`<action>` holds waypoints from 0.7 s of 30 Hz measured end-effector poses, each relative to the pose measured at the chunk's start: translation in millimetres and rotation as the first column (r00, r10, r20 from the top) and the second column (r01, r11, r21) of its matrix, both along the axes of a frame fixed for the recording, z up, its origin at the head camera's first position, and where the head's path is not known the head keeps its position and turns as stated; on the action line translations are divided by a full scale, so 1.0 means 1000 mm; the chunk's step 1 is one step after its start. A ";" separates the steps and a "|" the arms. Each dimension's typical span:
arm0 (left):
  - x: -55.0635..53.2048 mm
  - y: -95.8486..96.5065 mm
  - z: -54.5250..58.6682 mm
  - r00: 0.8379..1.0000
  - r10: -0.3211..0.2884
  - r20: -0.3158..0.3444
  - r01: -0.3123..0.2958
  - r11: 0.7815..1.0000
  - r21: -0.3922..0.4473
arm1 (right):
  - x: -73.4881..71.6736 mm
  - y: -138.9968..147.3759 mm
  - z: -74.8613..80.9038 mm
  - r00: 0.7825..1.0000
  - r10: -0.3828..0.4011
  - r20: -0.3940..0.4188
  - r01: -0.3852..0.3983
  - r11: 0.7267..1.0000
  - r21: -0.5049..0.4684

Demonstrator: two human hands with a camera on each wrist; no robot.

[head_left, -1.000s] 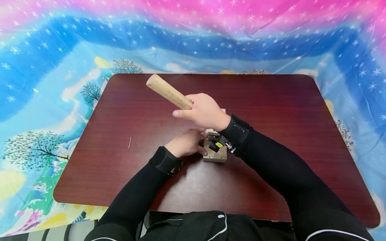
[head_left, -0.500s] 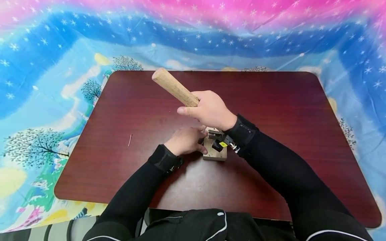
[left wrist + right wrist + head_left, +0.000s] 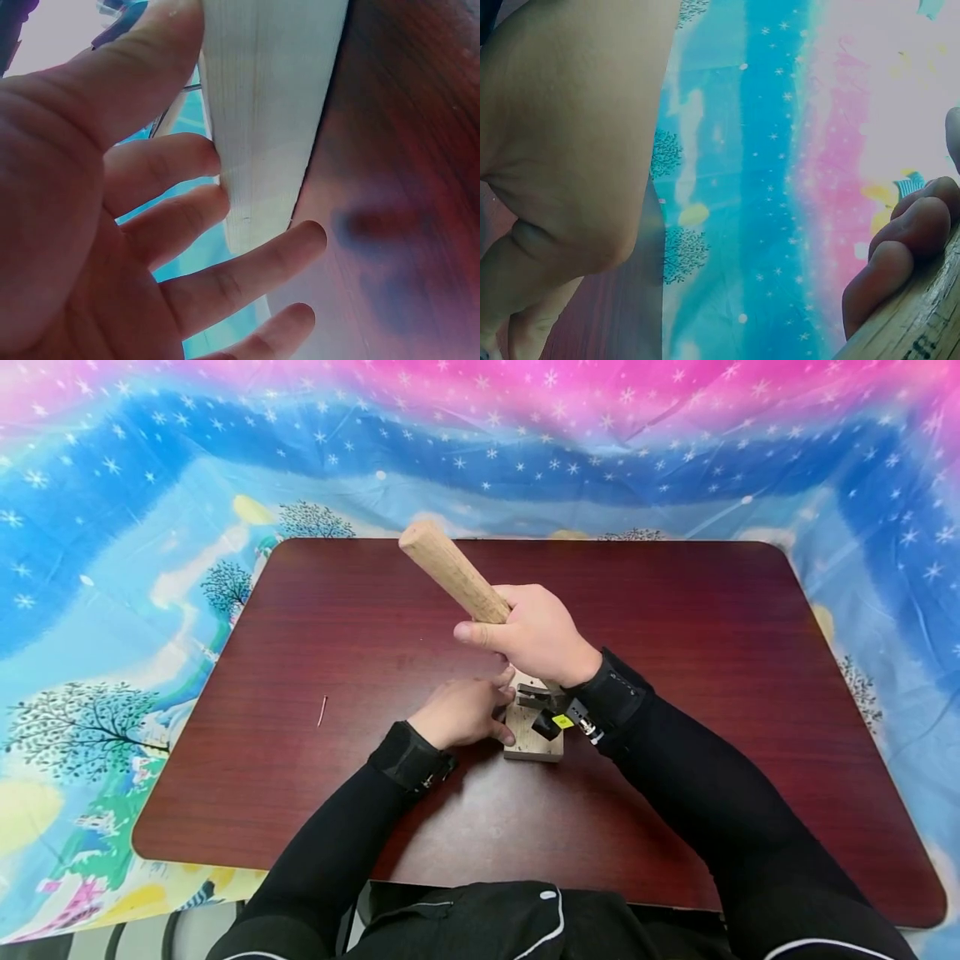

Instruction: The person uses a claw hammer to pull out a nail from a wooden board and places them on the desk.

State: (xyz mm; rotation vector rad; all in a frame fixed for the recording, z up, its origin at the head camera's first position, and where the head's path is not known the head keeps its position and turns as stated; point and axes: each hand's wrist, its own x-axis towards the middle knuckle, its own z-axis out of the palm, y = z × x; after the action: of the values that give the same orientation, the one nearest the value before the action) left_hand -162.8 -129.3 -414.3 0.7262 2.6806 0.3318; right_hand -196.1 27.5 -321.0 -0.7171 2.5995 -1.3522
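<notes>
My right hand (image 3: 547,631) grips the wooden handle (image 3: 453,568) of what looks like a hammer, its end pointing up and to the left. The head is mostly hidden by the wrist; a dark metal piece (image 3: 533,695) shows over a pale wooden block (image 3: 534,745). My left hand (image 3: 461,712) rests against the block's left side, thumb near its front end. In the left wrist view, the thumb and two fingertips (image 3: 210,157) touch the block (image 3: 262,97), while the other two fingers are spread. The right wrist view shows fingers wrapped round the handle (image 3: 907,322).
A thin nail-like piece (image 3: 322,711) lies on the left of the dark red table (image 3: 697,627). A patterned blue and pink cloth (image 3: 480,443) hangs behind and around the table. A small black camera (image 3: 551,723) sits at the right wrist, above the block.
My right hand has moved slightly right with the handle, which now stands steeper. The left hand and the block have stayed nearly in place.
</notes>
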 end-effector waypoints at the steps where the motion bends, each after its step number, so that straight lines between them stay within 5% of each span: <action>1: 0.000 0.001 0.000 1.000 0.005 0.003 -0.005 1.000 -0.002 | 0.000 0.001 0.000 1.000 -0.004 -0.006 0.004 1.000 -0.004; 12: -0.002 0.002 -0.001 0.997 0.044 0.063 -0.042 0.999 -0.025 | 0.000 0.015 -0.002 0.999 -0.040 0.018 0.042 0.993 -0.111; 21: 0.000 0.003 -0.001 0.999 0.035 0.035 -0.034 0.998 -0.049 | 0.003 0.033 -0.008 0.999 -0.032 -0.002 0.029 0.932 -0.361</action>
State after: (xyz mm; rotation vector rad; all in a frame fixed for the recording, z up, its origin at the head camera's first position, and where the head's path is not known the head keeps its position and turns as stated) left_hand -162.9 -125.8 -415.1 0.6541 2.6603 0.2847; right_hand -193.1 60.6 -329.3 -0.7288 2.3987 -1.8691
